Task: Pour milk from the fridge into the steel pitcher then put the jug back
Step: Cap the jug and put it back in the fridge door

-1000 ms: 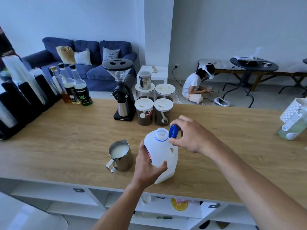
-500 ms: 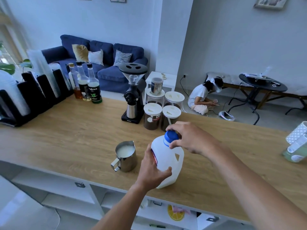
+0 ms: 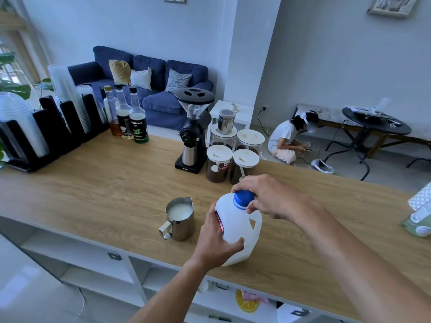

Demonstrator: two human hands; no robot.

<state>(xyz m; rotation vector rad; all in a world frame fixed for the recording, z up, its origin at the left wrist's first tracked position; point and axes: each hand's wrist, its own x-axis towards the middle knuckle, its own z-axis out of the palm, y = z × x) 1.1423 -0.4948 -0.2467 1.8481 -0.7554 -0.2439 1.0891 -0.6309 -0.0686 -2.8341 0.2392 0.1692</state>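
With the steel pitcher (image 3: 180, 217) full beside it, the left hand (image 3: 215, 238) wraps the milk jug (image 3: 238, 229) on the counter (image 3: 93, 190) while the right hand (image 3: 272, 197) pinches the blue cap (image 3: 243, 198), best twisted fully tight.

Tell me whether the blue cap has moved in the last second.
Yes. The blue cap went from beside the milk jug's open neck onto it.

Pitcher (image 3: 180, 219) just left of jug (image 3: 240, 231) on counter (image 3: 93, 194)

Behind the wooden counter (image 3: 93, 187)

We see a black coffee grinder (image 3: 192, 129) beside four lidded canisters (image 3: 233, 155), three syrup bottles (image 3: 127, 115), stacked cups (image 3: 67, 94), and a blue sofa (image 3: 154, 87).
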